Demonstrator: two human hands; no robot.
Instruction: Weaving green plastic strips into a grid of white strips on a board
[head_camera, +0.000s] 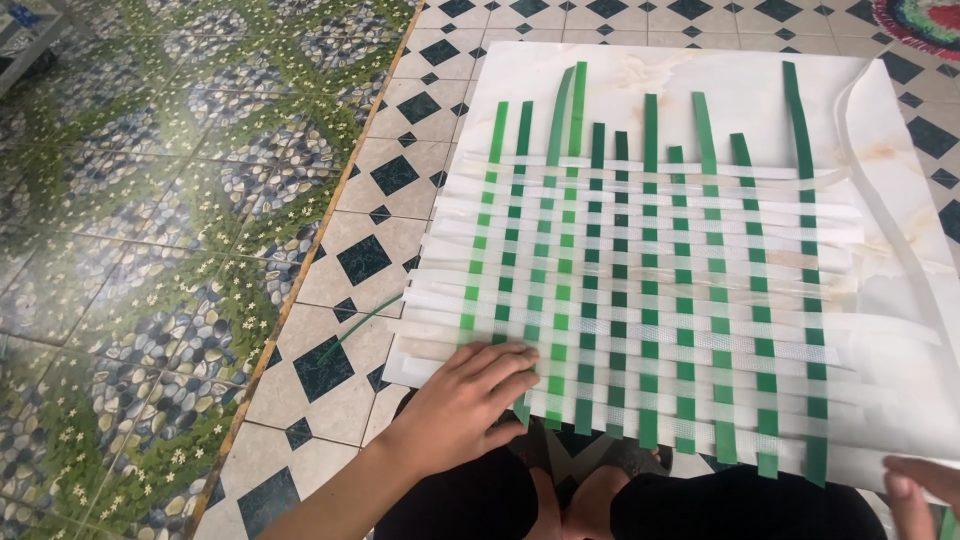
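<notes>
The left hand (470, 395) reaches in from the lower left, forearm slanting up and to the right, palm down and flat on the near left corner of the woven mat (640, 290); its fingers (505, 362) are stretched out, close together, pressing on the strips and gripping nothing. The right hand (915, 490) shows only as a few fingertips at the lower right corner of the view, just beside the near right edge of the mat, and whether those fingers are apart or closed on anything cannot be told. The mat lies flat on a pale marbled board (720, 85) that rests on the tiled floor (150, 250), right in front of the person's knees in dark trousers (740, 505). Its green strips (650, 130) run lengthwise away from the person, their free ends standing out past the weave at the far side at uneven lengths, while the white strips (850, 212) run crosswise, left to right, with loose ends jutting out on both sides. One long white strip (905, 245) curves loose along the right edge of the board. A thin green sliver (360, 322) lies on the floor just left of the mat.
</notes>
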